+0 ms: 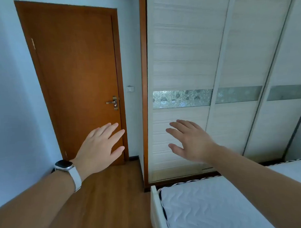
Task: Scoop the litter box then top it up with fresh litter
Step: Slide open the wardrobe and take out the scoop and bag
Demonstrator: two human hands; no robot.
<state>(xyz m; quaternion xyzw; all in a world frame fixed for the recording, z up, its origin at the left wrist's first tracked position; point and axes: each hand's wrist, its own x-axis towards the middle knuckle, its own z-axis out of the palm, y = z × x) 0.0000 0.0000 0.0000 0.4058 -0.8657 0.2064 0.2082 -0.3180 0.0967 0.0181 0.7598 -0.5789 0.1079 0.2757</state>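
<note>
No litter box, scoop or litter bag shows in the head view. My left hand (pixel 99 146) is held out in front of me with its fingers straight and spread, holding nothing; a white-strapped watch sits on its wrist. My right hand (pixel 190 143) is stretched forward the same way, fingers spread and empty. Both hands hover in the air, the left in front of the brown door, the right in front of the wardrobe.
A closed brown wooden door (pixel 76 73) with a metal lever handle (pixel 112 102) stands ahead. To its right runs a white sliding wardrobe (pixel 187 53). A bed with a white quilted mattress (pixel 209 207) fills the lower right. Wooden floor (pixel 106 192) lies between me and the door.
</note>
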